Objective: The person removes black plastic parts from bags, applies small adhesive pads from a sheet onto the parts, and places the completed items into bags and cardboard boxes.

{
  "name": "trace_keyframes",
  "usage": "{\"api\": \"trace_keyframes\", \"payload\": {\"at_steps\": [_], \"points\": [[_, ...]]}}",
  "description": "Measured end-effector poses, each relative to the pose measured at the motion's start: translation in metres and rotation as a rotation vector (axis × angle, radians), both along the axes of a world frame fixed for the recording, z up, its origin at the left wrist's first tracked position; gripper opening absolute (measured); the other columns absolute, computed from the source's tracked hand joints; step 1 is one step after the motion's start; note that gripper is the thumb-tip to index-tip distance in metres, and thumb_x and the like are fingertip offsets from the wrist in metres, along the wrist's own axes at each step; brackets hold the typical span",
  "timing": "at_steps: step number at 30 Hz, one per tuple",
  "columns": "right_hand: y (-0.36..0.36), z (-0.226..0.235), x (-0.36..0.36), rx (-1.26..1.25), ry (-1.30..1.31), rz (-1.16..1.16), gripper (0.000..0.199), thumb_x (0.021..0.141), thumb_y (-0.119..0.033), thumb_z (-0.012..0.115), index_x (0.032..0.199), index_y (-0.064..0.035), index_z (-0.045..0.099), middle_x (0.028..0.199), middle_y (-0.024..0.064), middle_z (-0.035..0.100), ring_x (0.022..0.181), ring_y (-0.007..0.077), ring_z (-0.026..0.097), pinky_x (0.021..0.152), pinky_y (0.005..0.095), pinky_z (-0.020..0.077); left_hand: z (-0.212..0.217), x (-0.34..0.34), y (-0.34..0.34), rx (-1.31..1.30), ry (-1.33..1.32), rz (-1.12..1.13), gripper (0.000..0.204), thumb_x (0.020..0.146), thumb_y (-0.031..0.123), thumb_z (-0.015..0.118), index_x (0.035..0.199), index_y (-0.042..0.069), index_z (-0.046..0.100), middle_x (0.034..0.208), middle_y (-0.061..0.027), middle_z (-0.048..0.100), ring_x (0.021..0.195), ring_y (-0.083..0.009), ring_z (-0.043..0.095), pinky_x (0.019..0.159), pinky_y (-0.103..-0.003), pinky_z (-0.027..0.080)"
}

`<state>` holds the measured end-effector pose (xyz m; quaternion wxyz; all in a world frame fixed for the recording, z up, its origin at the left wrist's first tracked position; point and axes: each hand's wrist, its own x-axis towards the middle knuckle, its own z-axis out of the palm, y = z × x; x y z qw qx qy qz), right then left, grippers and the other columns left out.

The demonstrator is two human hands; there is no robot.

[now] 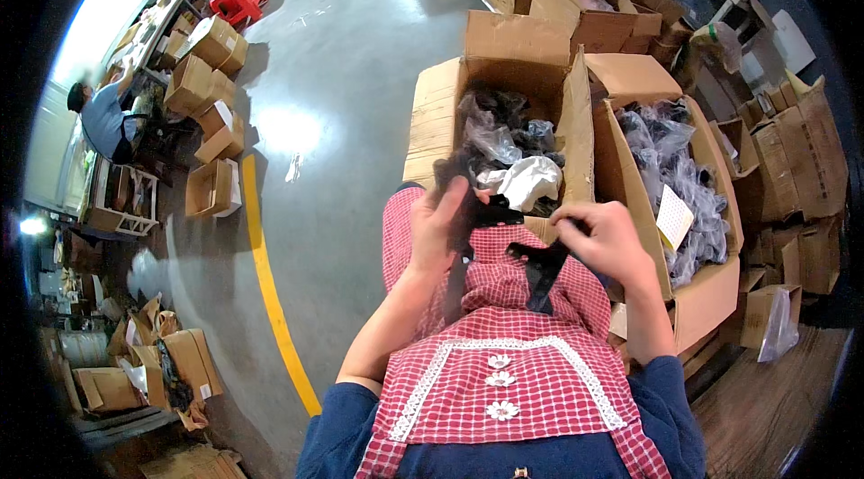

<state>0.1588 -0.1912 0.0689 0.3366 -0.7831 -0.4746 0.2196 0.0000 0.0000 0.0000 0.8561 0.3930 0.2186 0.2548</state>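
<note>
Above my lap, my left hand [434,234] is closed around a bunch of dark pieces [463,209], smeared by motion, so their exact kind is hard to make out. A black piece with a flat arm sticks out of that bunch toward the right. My right hand [605,241] pinches a black angled plastic part [542,274], whose flat end points down at the red checked apron [499,349]. Just beyond my hands stands an open cardboard box [577,124] holding dark parts in clear bags [490,137] and a crumpled white bag [531,182].
To the right, another open carton [706,295] holds bagged grey parts and a pale card [674,218]. Flattened cardboard [801,155] leans beyond it. A yellow line [264,272] crosses the grey floor at left. Farther off, a person [108,119] sits near a red stool [238,0] and cartons.
</note>
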Motion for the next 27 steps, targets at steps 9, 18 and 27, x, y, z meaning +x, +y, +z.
{"api": "trace_keyframes", "payload": {"at_steps": [9,18,27], "points": [[0.023,-0.029,-0.005,0.021,0.855,0.015,0.028,0.096,-0.031,0.069,0.09,-0.0034,0.074,0.061,-0.0071,0.055,0.045,0.0009,0.042,0.042,0.0188,0.0275,0.001,-0.001,-0.006,0.177,0.014,-0.036,0.033,0.101,0.028,0.06,0.104,-0.005,0.067,0.107,-0.017,0.072,0.094,-0.0218,0.07,0.083,-0.034,0.058],[0.013,-0.039,-0.016,0.071,0.799,-0.139,0.019,0.09,-0.022,0.075,0.088,-0.0032,0.073,0.068,-0.0077,0.058,0.055,-0.0004,0.043,0.05,0.0189,0.0288,-0.007,-0.005,-0.003,-0.025,0.003,-0.215,0.058,0.099,0.049,0.055,0.119,-0.005,0.062,0.109,-0.0135,0.071,0.095,-0.0201,0.07,0.083,-0.034,0.058],[0.009,-0.008,0.011,0.031,0.841,0.079,0.017,0.084,-0.018,0.076,0.085,-0.0013,0.073,0.061,-0.0053,0.057,0.048,0.0015,0.045,0.045,0.019,0.0302,-0.021,0.002,-0.006,-0.231,0.017,-0.376,0.078,0.096,0.069,0.041,0.126,-0.001,0.058,0.114,-0.0145,0.069,0.097,-0.0231,0.069,0.081,-0.036,0.057]]}}
